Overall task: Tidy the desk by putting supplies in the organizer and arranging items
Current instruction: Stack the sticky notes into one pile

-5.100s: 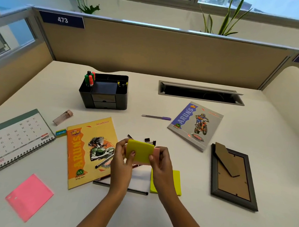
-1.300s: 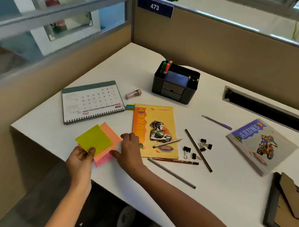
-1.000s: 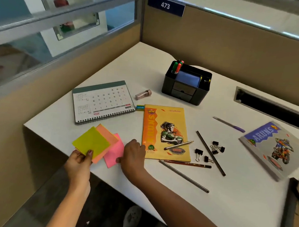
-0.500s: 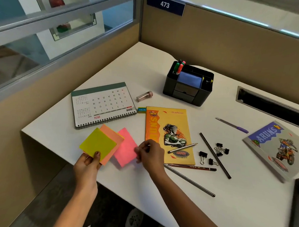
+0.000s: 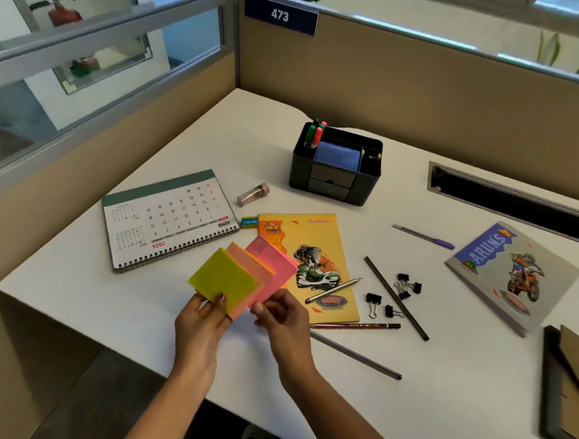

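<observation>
Pinching a yellow sticky-note pad (image 5: 224, 278) and the orange sticky-note pad (image 5: 246, 259) behind it with the left hand (image 5: 198, 328), thumb curled over the yellow top. Pinching the near corner of a pink sticky-note pad (image 5: 274, 268) with the right hand (image 5: 282, 322), fingers curled round it. Holding all three fanned and overlapping, raised over the desk (image 5: 79, 293) by its near edge.

Noting a yellow notebook (image 5: 316, 253) just right of the pads, the pink one overlapping its left side in view, a pencil (image 5: 333, 290) lying across the cover. Noting a spiral desk calendar (image 5: 168, 217) lying flat toward the left edge, a small eraser (image 5: 249, 222) between it and the notebook, a clear tube (image 5: 253, 194) just beyond.

Logging a black desk organizer (image 5: 336, 185) toward the far edge, holding markers (image 5: 315, 132) upright in its left rear compartment and a blue pad (image 5: 337, 156) in the middle.

Logging, right of the notebook: a black pencil (image 5: 396, 297), binder clips (image 5: 408, 286) scattered beside it, a reddish pencil (image 5: 355, 325), a grey pencil (image 5: 355, 355) nearer the near edge. Further right, seeing a purple pen (image 5: 425, 237), a grey notebook (image 5: 511, 275), and a picture frame (image 5: 566, 390) lying face down at the right edge.
</observation>
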`<move>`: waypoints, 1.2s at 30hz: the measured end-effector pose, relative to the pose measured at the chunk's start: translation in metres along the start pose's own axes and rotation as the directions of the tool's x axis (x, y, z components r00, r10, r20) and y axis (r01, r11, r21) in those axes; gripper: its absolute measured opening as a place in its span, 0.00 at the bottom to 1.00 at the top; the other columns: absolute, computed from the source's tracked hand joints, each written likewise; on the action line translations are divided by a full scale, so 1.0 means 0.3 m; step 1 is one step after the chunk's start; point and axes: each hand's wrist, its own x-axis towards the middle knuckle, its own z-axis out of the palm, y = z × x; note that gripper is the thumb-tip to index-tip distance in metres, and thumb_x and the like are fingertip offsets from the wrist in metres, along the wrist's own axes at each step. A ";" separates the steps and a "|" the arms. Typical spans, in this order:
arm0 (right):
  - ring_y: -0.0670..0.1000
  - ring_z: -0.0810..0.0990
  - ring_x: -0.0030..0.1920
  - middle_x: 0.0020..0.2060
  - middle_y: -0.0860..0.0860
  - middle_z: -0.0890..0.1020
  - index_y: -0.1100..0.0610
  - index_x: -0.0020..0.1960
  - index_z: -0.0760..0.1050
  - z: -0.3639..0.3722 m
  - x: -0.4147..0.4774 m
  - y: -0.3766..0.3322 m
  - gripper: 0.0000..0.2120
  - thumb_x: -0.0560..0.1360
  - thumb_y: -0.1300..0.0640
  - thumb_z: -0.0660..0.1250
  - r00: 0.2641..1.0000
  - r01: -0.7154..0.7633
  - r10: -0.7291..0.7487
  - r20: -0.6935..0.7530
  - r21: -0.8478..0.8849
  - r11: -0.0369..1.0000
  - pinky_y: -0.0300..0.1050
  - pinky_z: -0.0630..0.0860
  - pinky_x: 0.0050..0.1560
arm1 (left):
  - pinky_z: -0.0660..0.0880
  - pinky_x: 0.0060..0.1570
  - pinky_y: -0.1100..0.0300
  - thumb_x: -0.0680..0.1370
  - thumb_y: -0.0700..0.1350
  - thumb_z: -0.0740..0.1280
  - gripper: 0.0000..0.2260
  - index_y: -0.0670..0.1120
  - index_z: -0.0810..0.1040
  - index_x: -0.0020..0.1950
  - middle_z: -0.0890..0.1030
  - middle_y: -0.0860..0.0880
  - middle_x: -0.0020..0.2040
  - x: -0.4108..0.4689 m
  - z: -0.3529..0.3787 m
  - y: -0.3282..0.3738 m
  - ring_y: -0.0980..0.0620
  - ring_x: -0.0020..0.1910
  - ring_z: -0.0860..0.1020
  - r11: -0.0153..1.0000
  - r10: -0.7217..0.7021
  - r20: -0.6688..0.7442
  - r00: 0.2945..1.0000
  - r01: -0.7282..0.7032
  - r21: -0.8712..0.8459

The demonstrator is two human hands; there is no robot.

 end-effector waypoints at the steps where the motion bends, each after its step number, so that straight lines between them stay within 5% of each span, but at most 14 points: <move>1: 0.48 0.81 0.40 0.39 0.56 0.83 0.58 0.51 0.78 -0.005 0.002 0.004 0.07 0.74 0.66 0.68 1.000 0.000 0.001 0.023 -0.037 0.999 0.41 0.77 0.41 | 0.80 0.45 0.63 0.79 0.38 0.62 0.10 0.43 0.75 0.59 0.83 0.45 0.50 0.001 0.007 -0.002 0.52 0.47 0.82 1.000 0.000 0.025 1.000 0.000 0.006; 7: 0.46 0.82 0.41 0.43 0.48 0.84 0.54 0.52 0.77 -0.052 0.014 0.034 0.05 0.76 0.59 0.67 0.999 0.049 -0.043 0.028 -0.325 0.945 0.47 0.79 0.46 | 0.80 0.41 0.62 0.78 0.37 0.63 0.08 0.46 0.75 0.55 0.83 0.45 0.49 0.019 0.026 -0.027 0.48 0.47 0.82 0.994 0.078 0.047 0.996 -0.081 0.070; 12: 0.50 0.82 0.48 0.47 0.48 0.80 0.52 0.54 0.71 -0.102 0.038 0.002 0.04 0.79 0.54 0.62 0.971 0.134 -0.160 -0.179 -0.152 0.979 0.49 0.79 0.50 | 0.78 0.48 0.52 0.77 0.39 0.66 0.11 0.55 0.80 0.49 0.84 0.53 0.47 0.049 0.012 -0.035 0.50 0.49 0.82 0.951 0.168 0.010 0.986 -0.165 0.260; 17: 0.45 0.78 0.54 0.53 0.47 0.79 0.55 0.60 0.69 -0.112 0.059 -0.040 0.15 0.75 0.60 0.68 0.947 0.319 -0.316 0.059 -0.276 0.906 0.42 0.77 0.54 | 0.74 0.46 0.58 0.75 0.40 0.68 0.08 0.48 0.79 0.53 0.83 0.47 0.47 0.054 0.027 -0.025 0.46 0.48 0.81 0.793 0.307 0.019 0.952 -0.266 0.547; 21: 0.46 0.77 0.46 0.46 0.47 0.78 0.52 0.56 0.68 -0.066 0.061 -0.014 0.10 0.77 0.62 0.64 0.928 0.368 -0.360 0.095 -0.370 0.853 0.43 0.76 0.46 | 0.70 0.42 0.72 0.74 0.37 0.68 0.09 0.44 0.77 0.54 0.79 0.49 0.48 0.035 0.017 -0.012 0.51 0.47 0.77 0.662 0.453 0.054 0.890 -0.376 0.648; 24: 0.42 0.74 0.42 0.43 0.44 0.75 0.50 0.54 0.66 -0.024 0.049 0.007 0.11 0.78 0.63 0.61 0.931 0.364 -0.343 0.127 -0.390 0.845 0.31 0.70 0.40 | 0.68 0.44 0.79 0.74 0.34 0.68 0.09 0.43 0.77 0.52 0.78 0.50 0.48 0.043 -0.022 -0.016 0.51 0.47 0.76 0.572 0.535 0.093 0.840 -0.441 0.691; 27: 0.42 0.72 0.44 0.46 0.47 0.74 0.52 0.56 0.65 0.011 0.039 0.024 0.15 0.75 0.68 0.59 0.925 0.375 -0.315 0.214 -0.373 0.849 0.30 0.67 0.43 | 0.67 0.45 0.79 0.74 0.33 0.67 0.10 0.42 0.77 0.54 0.77 0.49 0.49 0.050 -0.051 -0.029 0.51 0.48 0.75 0.582 0.531 0.067 0.845 -0.421 0.695; 30: 0.46 0.73 0.50 0.49 0.49 0.73 0.55 0.57 0.67 0.028 0.033 0.039 0.21 0.66 0.69 0.61 0.920 0.355 -0.271 0.282 -0.314 0.880 0.34 0.69 0.50 | 0.69 0.48 0.68 0.75 0.32 0.65 0.10 0.43 0.76 0.54 0.77 0.49 0.50 0.056 -0.076 -0.056 0.50 0.50 0.75 0.608 0.499 0.043 0.865 -0.385 0.694; 36: 0.51 0.75 0.48 0.47 0.53 0.77 0.58 0.53 0.71 0.057 0.048 0.083 0.07 0.76 0.64 0.64 0.917 0.378 -0.299 0.265 -0.335 0.863 0.46 0.73 0.47 | 0.69 0.50 0.64 0.76 0.31 0.63 0.11 0.46 0.74 0.51 0.78 0.50 0.48 0.046 -0.078 -0.071 0.52 0.49 0.75 0.629 0.462 0.058 0.885 -0.373 0.682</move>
